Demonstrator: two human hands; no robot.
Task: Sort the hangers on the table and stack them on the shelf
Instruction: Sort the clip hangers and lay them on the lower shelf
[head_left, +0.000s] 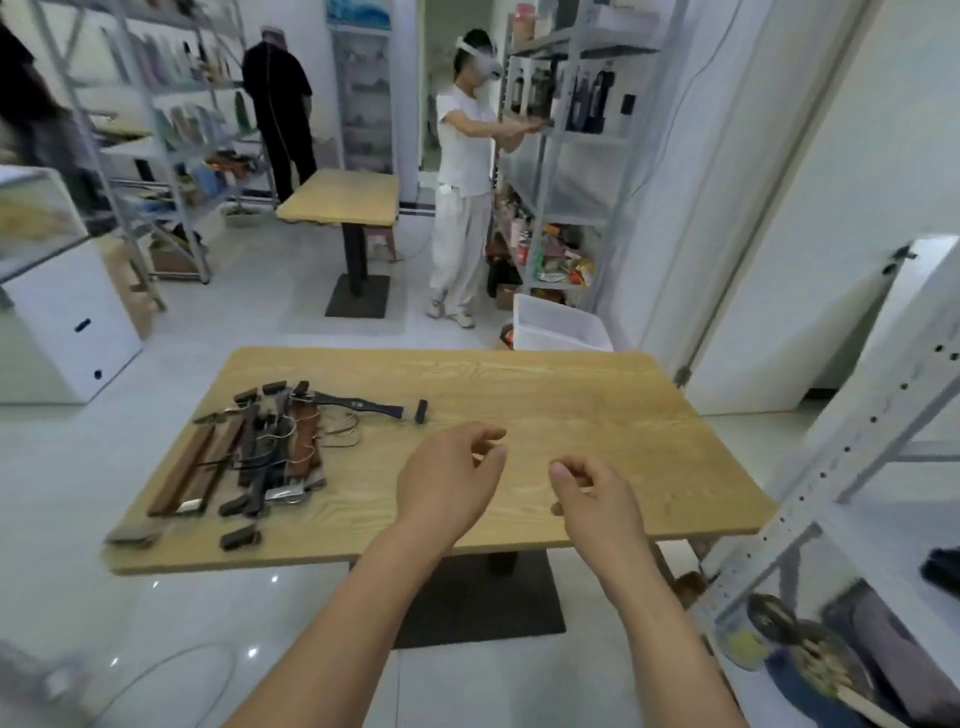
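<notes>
**Ann:** Wooden table, and two bare arms reach over its near edge.

**Ben:** What are the hands doing?

**Ann:** The left hand and the right hand hang just above the wood, near each other. The fingers on both are bent loosely. Nothing is in them.

**Ben:** Where are the hangers?

**Ann:** The hangers lie in a messy pile on the left side of the table, well apart from both hands. Some are brown wood and some are dark, with metal hooks. One small dark piece lies alone by the near edge.

**Ben:** And the shelf?

**Ann:** A grey metal shelf stands just beside the table on the right.

**Ben:** What's farther back?

**Ann:** A white bin sits on the floor behind the table, then there is a second table. A person in white reaches to another shelf. A person in black stands farthest away.
</notes>
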